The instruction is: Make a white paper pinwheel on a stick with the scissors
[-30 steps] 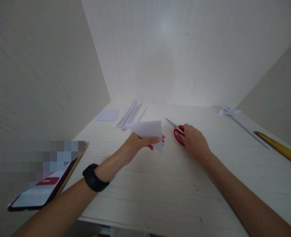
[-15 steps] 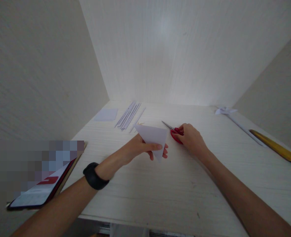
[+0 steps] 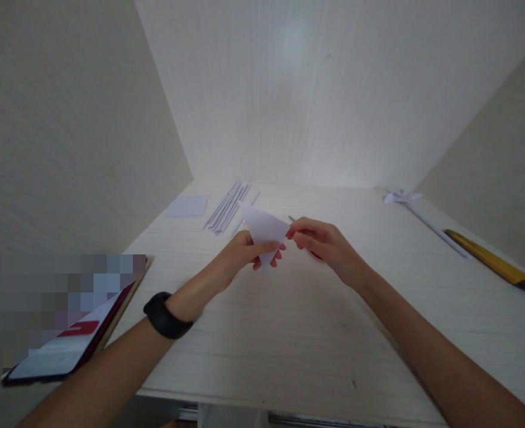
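A white sheet of paper folded to a triangle (image 3: 264, 226) is pinched in my left hand (image 3: 242, 255), thumb on its front face and fingers behind. My right hand (image 3: 318, 238) has its fingertips closed at the right corner of this paper. Beneath and behind the right hand, scissors (image 3: 316, 255) with red handles lie on the table, largely covered by it; a bit of blade tip shows past the fingers.
Rolled paper sticks (image 3: 229, 208) lie at the back left beside a flat paper stack (image 3: 188, 205). A paper pinwheel (image 3: 427, 223) on a stick and a yellow-black cutter (image 3: 492, 260) rest along the right. A tablet (image 3: 52, 356) stands at the left edge.
My right hand has let go of the scissors and moved left to the paper's corner. My left hand has raised the paper slightly and tilted it.
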Demonstrator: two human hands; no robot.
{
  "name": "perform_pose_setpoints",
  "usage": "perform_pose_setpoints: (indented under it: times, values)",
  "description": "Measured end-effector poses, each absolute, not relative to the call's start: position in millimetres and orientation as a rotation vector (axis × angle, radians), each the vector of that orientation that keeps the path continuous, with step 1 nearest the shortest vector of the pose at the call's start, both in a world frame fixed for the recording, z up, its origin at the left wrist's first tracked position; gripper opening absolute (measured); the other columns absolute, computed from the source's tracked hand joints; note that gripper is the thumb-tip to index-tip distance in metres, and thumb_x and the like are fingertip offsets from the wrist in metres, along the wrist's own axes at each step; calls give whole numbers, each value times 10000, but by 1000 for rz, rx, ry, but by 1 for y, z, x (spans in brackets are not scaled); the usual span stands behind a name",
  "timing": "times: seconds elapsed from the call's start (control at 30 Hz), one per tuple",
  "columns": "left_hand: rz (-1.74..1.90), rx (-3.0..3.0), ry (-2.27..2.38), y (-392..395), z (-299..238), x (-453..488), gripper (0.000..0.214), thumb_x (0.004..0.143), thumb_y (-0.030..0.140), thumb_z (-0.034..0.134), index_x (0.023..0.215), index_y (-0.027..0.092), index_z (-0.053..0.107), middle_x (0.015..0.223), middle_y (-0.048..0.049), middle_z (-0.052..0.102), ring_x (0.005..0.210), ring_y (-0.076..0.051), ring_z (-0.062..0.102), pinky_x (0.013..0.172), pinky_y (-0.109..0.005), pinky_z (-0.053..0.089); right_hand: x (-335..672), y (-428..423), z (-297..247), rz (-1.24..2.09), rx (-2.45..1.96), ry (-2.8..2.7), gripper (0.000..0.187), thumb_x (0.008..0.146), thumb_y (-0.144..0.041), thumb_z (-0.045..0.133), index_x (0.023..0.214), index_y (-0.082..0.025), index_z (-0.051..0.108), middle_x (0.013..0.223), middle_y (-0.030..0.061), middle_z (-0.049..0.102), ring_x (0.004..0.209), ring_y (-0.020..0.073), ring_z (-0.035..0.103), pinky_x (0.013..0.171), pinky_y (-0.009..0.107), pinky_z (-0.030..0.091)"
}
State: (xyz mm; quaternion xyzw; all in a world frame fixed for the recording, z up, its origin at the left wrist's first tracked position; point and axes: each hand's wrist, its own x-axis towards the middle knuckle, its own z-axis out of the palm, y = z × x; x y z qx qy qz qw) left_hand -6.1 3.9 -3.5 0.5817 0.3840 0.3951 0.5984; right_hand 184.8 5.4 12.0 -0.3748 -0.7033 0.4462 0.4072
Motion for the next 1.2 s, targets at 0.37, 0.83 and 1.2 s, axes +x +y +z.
perform_pose_setpoints:
  times: [0.37, 0.83, 1.2]
  values:
    - [846, 1385, 939, 8, -6, -5, 222, 722, 349, 688, 767, 132, 691, 679, -35, 662, 541, -101, 559, 435, -194, 308, 183, 16, -6, 1115, -950, -1722, 157, 737, -324, 658, 714, -182, 596, 716, 8, 616, 674, 120, 559, 653, 270, 453]
    - [878, 1410, 973, 11, -2, -6, 214, 701, 308, 700, 785, 138, 602, 637, -10, 644, 530, -98, 566, 423, -189, 317, 193, 28, -23, 725, -1181, -1736, 246, 766, -239, 582, 978, -200, 702, 919, 68, 731, 744, 169, 664, 742, 334, 526]
    - [889, 1526, 1020, 16, -9, -5, 485, 658, 263, 741, 1062, 141, 502, 671, -2, 660, 560, -130, 609, 433, -200, 346, 188, 20, -5, 1098, -1018, -1592, 226, 735, -393, 661, 762, -169, 666, 681, 20, 661, 623, 119, 585, 617, 261, 460]
